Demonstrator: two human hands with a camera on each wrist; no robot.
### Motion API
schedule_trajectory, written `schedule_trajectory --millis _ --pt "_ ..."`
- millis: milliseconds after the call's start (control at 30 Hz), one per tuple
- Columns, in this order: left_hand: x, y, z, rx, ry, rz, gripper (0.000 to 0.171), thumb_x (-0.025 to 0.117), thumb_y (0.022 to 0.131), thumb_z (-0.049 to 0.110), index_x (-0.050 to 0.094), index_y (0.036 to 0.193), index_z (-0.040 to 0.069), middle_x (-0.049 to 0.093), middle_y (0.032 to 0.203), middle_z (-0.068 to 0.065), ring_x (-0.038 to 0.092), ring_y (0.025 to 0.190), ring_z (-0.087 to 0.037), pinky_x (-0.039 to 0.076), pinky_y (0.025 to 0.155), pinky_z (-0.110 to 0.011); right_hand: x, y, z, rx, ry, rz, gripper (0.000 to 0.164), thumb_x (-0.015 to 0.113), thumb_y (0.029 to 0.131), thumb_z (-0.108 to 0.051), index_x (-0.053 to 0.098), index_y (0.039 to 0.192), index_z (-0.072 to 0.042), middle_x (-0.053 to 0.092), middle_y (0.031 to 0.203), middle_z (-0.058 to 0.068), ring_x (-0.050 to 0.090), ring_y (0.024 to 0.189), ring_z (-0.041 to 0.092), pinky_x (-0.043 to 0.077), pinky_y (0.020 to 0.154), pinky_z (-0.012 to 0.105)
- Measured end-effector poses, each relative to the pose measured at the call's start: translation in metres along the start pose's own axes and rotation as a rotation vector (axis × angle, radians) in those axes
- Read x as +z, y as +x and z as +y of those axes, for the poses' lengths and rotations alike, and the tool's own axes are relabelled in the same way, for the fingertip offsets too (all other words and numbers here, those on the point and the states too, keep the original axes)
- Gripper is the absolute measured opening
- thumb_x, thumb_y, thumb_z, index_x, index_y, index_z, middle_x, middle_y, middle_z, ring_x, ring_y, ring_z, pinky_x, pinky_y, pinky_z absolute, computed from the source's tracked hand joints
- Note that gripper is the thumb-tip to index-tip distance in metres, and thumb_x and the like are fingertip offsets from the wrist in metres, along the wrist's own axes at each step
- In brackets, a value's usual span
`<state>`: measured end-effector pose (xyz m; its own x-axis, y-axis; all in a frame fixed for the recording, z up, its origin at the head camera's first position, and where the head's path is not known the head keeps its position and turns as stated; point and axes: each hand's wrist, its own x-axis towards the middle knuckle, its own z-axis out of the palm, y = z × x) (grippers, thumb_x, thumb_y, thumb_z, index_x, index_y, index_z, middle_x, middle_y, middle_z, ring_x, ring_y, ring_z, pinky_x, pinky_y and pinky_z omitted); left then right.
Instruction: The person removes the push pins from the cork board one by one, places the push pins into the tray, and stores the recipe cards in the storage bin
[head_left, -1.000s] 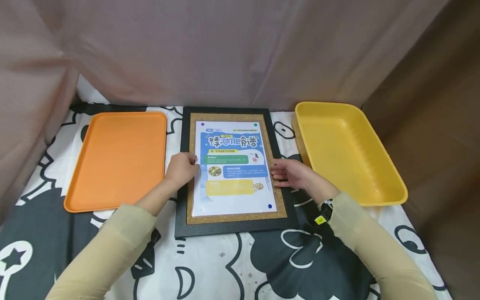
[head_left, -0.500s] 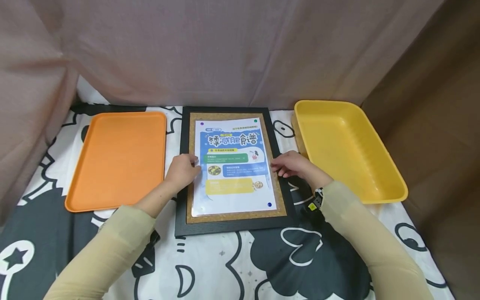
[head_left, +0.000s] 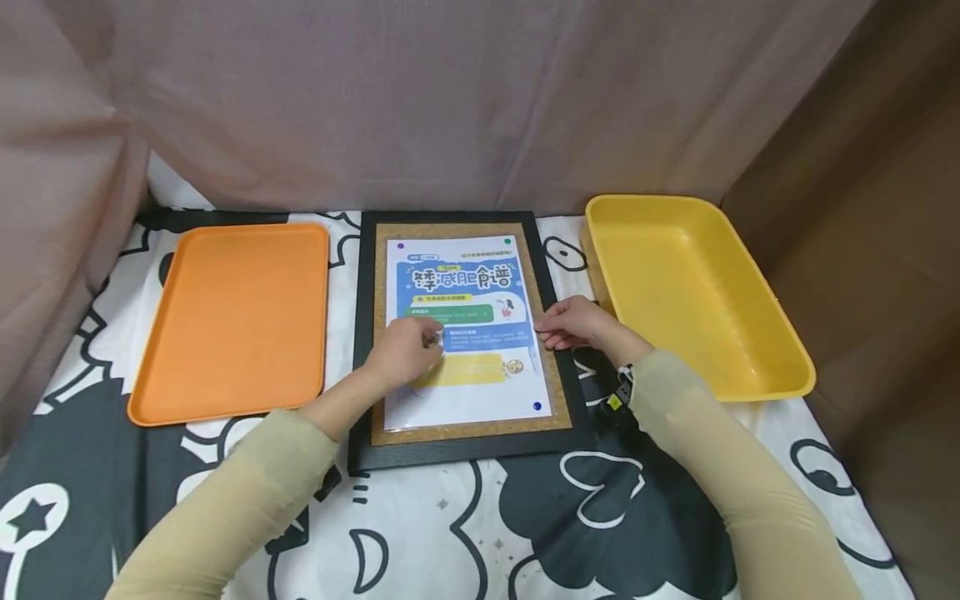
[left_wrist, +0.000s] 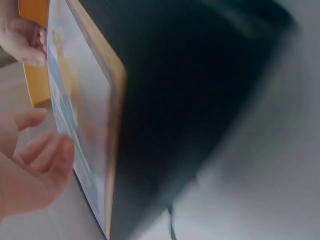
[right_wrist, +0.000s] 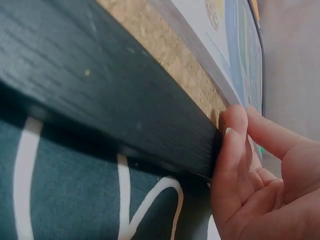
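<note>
A black-framed cork board [head_left: 471, 450] lies in the middle, bearing a printed sheet [head_left: 465, 408] with blue, green and yellow blocks. Purple [head_left: 401, 246], green [head_left: 507, 241] and blue [head_left: 537, 406] round pins sit at three of its corners. My left hand [head_left: 405, 350] is over the sheet's left half. In the left wrist view its thumb stands apart from its bent fingers [left_wrist: 62, 155], with nothing between them. My right hand [head_left: 576, 322] is at the sheet's right edge, which its thumb and forefinger [right_wrist: 235, 120] pinch, the other fingers against the frame.
Left of the board lies an orange tray [head_left: 232, 325], and to its right a deeper yellow tray [head_left: 697, 308]. A black-and-white patterned cloth [head_left: 420, 533] covers the table. Brown curtains [head_left: 450, 100] hang behind and at the sides.
My left hand has moved right from the sheet's left edge to over its printed area. My right hand's fingers have drawn together at the right edge.
</note>
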<state>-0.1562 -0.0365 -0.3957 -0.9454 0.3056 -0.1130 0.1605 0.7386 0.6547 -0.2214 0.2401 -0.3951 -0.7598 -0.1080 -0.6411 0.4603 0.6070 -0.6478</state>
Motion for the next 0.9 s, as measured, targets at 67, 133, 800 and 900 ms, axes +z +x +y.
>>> schedule_trajectory --millis 67,133,800,900 --pt "0.008 0.002 0.009 0.037 -0.084 -0.061 0.032 0.062 0.086 0.011 0.063 0.115 -0.001 0.068 0.105 -0.013 0.064 0.092 -0.022 0.052 0.080 -0.034 -0.001 0.000 0.000 0.000 0.001 0.001 0.027 0.058 0.092 -0.016 0.056 0.108 0.005 0.064 0.065 -0.005 0.062 0.057 0.005 0.051 0.056 0.018" --pt "0.018 0.004 0.018 0.068 -0.144 -0.119 0.030 0.063 0.085 0.010 0.064 0.113 -0.001 0.068 0.100 -0.011 0.063 0.085 -0.018 0.052 0.077 -0.028 -0.001 0.000 0.000 -0.001 0.001 0.000 0.026 0.058 0.092 -0.015 0.056 0.108 0.005 0.064 0.065 -0.005 0.062 0.057 0.005 0.051 0.056 0.018" --pt "0.081 0.010 0.073 0.226 0.046 -0.306 0.008 0.065 0.084 0.019 0.070 0.081 0.014 0.058 0.066 0.005 0.051 0.065 -0.007 0.038 0.056 -0.018 0.000 0.002 0.002 -0.037 -0.007 -0.023 0.027 0.059 0.091 -0.013 0.056 0.109 0.007 0.063 0.064 -0.006 0.062 0.058 0.004 0.051 0.057 0.018" --pt "0.082 0.010 0.075 0.204 0.063 -0.310 0.009 0.065 0.085 0.019 0.069 0.079 0.013 0.056 0.066 0.005 0.051 0.066 -0.008 0.038 0.057 -0.019 0.000 0.002 0.002 -0.036 -0.008 -0.021 0.028 0.058 0.091 -0.013 0.056 0.110 0.008 0.063 0.063 -0.006 0.061 0.057 0.003 0.051 0.056 0.017"
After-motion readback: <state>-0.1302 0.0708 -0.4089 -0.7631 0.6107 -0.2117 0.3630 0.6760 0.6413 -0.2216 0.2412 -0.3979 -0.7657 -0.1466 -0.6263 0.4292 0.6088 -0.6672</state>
